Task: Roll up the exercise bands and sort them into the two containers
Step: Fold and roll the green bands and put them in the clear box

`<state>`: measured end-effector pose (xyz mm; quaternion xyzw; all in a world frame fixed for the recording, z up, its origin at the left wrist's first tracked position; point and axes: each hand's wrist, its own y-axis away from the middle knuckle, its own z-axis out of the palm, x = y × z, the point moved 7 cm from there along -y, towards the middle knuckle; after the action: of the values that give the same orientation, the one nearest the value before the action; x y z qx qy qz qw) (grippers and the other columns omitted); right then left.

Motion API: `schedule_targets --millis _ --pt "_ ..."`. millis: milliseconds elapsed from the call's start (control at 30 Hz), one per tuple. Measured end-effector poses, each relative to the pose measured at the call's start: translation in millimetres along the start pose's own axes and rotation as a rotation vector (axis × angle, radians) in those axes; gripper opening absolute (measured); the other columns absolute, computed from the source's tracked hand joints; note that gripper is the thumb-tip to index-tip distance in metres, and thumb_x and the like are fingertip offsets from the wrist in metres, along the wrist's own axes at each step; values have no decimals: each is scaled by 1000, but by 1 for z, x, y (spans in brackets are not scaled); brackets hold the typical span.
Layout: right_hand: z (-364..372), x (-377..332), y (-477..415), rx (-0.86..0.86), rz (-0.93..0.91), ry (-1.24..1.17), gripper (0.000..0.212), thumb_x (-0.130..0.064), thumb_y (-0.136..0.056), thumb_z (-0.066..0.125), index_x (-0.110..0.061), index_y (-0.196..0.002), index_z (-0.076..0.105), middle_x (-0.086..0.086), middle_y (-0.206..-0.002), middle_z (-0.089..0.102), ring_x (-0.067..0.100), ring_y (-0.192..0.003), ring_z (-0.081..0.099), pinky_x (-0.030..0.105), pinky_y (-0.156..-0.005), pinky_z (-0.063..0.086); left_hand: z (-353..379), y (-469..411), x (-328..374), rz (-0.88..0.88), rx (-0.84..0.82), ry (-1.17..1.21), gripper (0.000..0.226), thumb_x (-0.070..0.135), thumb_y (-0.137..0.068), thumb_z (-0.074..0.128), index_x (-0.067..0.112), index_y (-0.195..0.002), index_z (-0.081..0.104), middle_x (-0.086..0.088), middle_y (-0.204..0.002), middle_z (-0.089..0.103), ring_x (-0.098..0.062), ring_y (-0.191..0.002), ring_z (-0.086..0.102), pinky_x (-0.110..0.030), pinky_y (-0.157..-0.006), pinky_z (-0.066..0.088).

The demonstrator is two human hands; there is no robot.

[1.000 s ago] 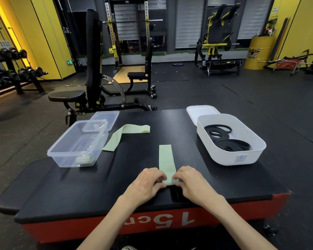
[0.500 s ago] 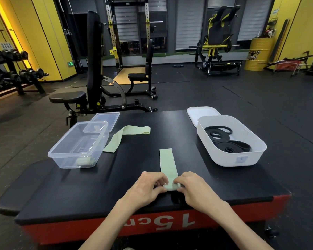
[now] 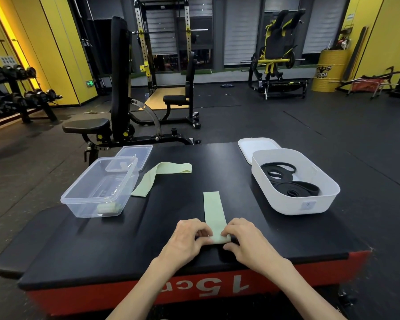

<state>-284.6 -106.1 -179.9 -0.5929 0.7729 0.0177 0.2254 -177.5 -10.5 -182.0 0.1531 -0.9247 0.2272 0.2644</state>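
Observation:
A pale green band (image 3: pixel 213 211) lies flat on the black platform, its near end rolled into a small roll. My left hand (image 3: pixel 189 239) and my right hand (image 3: pixel 243 239) pinch that roll from either side. A second green band (image 3: pixel 158 175) lies loose and bent further back on the left. The clear plastic box (image 3: pixel 79 202) on the left holds one rolled green band (image 3: pixel 106 207). On the right, the white tub (image 3: pixel 286 205) holds coiled black bands (image 3: pixel 289 181).
A clear lid (image 3: pixel 136 151) lies behind the clear box and a white lid (image 3: pixel 254 145) behind the tub. The black platform (image 3: pixel 79 245) has a red front edge. A weight bench (image 3: pixel 102 125) stands behind it on the left.
The roll has grown and moved a little away from me, so the flat part of the band is shorter. Both hands stay on the roll.

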Motion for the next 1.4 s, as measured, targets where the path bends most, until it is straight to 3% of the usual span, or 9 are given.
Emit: schedule_targets --millis 200,367,633,733,900,1200,1400 --pt "0 2 -7 -1 17 26 23 -22 -89 60 -20 -110 68 -1 -101 59 16 -98 50 20 -79 36 -1 2 2 17 51 0 4 18 -82 72 18 -83 67 7 -77 64 -7 -69 58 -20 -71 49" --pt "1 5 -11 -20 30 29 23 -23 -88 61 -20 -110 68 -1 -101 60 18 -98 52 23 -81 39 2 5 4 90 15 -44 16 29 -81 71 18 -90 65 7 -83 62 -3 -75 57 -16 -73 47" --pt "1 4 -10 -4 -10 14 23 -19 -93 55 -17 -112 68 0 -106 56 17 -103 47 21 -81 35 1 1 2 78 30 3 15 21 -78 75 15 -87 65 7 -81 63 5 -72 54 -11 -72 46" --pt "1 5 -8 23 -3 -5 25 -17 -91 57 -18 -115 65 2 -101 59 18 -98 50 24 -80 37 1 1 2 79 25 11 18 20 -79 74 17 -91 61 9 -82 63 -1 -76 56 -12 -74 46" --pt "-3 6 -8 107 -9 -22 16 -14 -88 59 -17 -99 69 2 -88 63 21 -85 55 25 -71 35 2 4 2 89 66 -5 12 24 -83 70 19 -92 62 9 -82 63 -4 -78 57 -13 -75 47" --pt "0 7 -3 116 -14 -52 24 -22 -89 60 -17 -111 68 -2 -100 62 16 -98 53 20 -80 37 6 8 -1 93 82 -19 21 22 -81 73 17 -99 63 9 -88 61 5 -80 52 -10 -78 43" --pt "2 8 -5 105 -12 -39 26 -9 -85 63 -12 -110 69 2 -99 64 21 -97 56 23 -82 39 6 6 0 103 87 -48 17 21 -84 69 15 -99 64 7 -86 61 -3 -78 54 -17 -76 46"
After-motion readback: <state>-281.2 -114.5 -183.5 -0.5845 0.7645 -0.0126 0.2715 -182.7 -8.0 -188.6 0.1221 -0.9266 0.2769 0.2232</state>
